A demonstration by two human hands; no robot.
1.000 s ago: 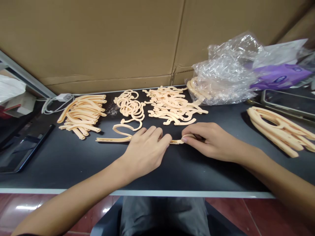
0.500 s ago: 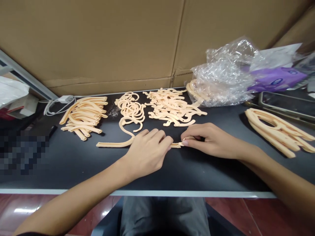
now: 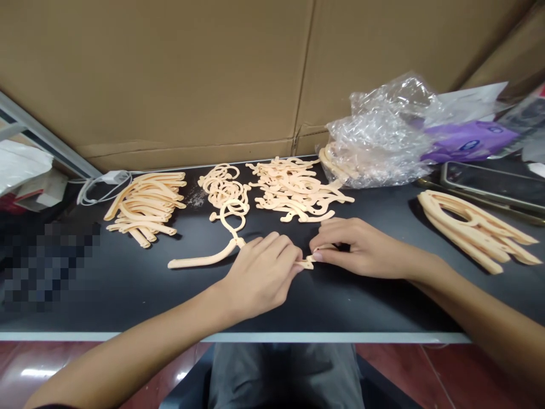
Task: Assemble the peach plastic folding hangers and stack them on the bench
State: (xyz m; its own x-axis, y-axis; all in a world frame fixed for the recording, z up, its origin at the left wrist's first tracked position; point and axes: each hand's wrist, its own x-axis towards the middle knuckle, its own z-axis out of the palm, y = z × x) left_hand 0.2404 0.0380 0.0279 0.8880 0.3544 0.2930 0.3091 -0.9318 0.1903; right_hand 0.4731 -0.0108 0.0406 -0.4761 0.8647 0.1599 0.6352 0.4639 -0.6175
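My left hand point(image 3: 264, 270) is closed over the right arm of a cream plastic folding hanger point(image 3: 204, 261). The hanger's ring-shaped hook point(image 3: 222, 218) points away from me, and its left arm lies out to the left, sloping down a little. At the right arm's end, my right hand point(image 3: 355, 247) pinches a small cream plastic piece point(image 3: 310, 259) against the tip; the fingers hide most of it. Beyond the hands lie a heap of cream hooks point(image 3: 223, 184) and a heap of curved cream pieces point(image 3: 293, 187).
Cream hanger arms point(image 3: 147, 201) are piled at the left beside a white cable point(image 3: 91, 190). Folded hangers point(image 3: 477, 230) lie at the right. Behind them are a clear plastic bag point(image 3: 378, 142), a purple packet point(image 3: 472, 141) and a phone-like device point(image 3: 489, 182). Cardboard point(image 3: 191, 74) stands along the back.
The hanger's hook has swung from leaning left to pointing away from me. Its joint and arms have shifted slightly, the right tip dipping towards me. Both hands keep their grip.
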